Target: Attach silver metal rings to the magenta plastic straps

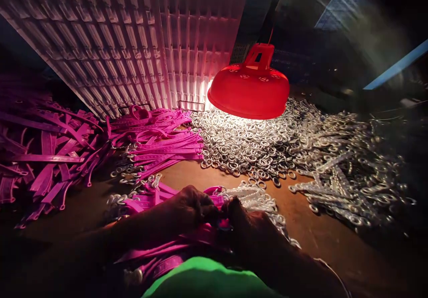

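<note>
My left hand (195, 204), dark against the lamplight, is closed with its fingertips on a pink strap (216, 198). Close beside it, my right hand (238, 214) is pinched together, and what its fingers hold is hidden in shadow. More pink straps (167, 262) lie under and in front of the hands, some with metal rings at their ends. Just beyond my right hand is a bunch of silvery chain-like pieces (256, 197) with ring ends.
A red hanging lamp (249, 88) lights a heap of metal rings (240, 142). Silvery linked pieces (347, 186) are piled at right. Pink straps (56, 155) heap at left, with a neater bundle (167, 149) at centre. A ribbed panel (133, 44) stands behind; green cloth (207, 280) shows below.
</note>
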Demonstrator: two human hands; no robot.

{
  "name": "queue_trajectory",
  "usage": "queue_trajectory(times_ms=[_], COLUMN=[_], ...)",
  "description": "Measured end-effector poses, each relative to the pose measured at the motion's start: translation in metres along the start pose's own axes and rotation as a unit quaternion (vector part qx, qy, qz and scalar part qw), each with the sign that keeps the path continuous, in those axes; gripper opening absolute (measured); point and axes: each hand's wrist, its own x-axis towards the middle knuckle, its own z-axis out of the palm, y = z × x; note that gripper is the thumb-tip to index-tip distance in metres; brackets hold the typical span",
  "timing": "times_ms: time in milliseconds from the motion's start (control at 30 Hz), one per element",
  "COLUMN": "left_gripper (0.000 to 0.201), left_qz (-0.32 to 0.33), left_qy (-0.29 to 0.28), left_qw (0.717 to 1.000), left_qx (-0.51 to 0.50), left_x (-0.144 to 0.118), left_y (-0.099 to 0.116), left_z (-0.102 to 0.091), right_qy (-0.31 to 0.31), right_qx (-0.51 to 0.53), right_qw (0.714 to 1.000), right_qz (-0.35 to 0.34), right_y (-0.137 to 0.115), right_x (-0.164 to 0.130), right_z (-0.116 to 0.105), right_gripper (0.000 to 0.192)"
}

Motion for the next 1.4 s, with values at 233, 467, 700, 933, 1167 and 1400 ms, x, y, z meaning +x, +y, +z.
queue_trajectory(times_ms=[233, 467, 700, 933, 1167, 1400], left_gripper=[0.025, 0.034, 0.034, 0.036, 0.034, 0.058], left_qz=[0.023, 0.049, -0.01, -0.03, -0.03, -0.037], left_qy=[-0.038, -0.029, -0.007, -0.026, 0.049, 0.173], left_qw=[0.988, 0.993, 0.987, 0.981, 0.969, 0.801], left_qx=[-0.15, -0.105, -0.162, -0.188, 0.241, 0.571], left_x=[-0.029, -0.034, -0.027, -0.019, -0.023, -0.009], left_y=[-0.031, -0.037, -0.043, -0.049, -0.009, -0.048], left_z=[0.036, 0.037, 0.039, 0.035, -0.02, -0.075], right_qy=[0.002, -0.058, -0.076, -0.089, -0.022, 0.136], right_qx=[-0.07, -0.126, -0.239, -0.305, -0.388, -0.508], right_qw=[0.997, 0.988, 0.961, 0.941, 0.912, 0.823], right_qz=[-0.04, -0.065, -0.116, -0.118, -0.129, -0.214], right_y=[0.029, -0.005, 0.016, 0.007, -0.001, 0.004], right_x=[-0.028, -0.027, -0.029, -0.017, -0.016, -0.008], right_z=[0.017, 0.026, 0.018, 0.017, 0.0, -0.002], right_gripper=[0.028, 0.04, 0.033, 0.02, 0.023, 0.016])
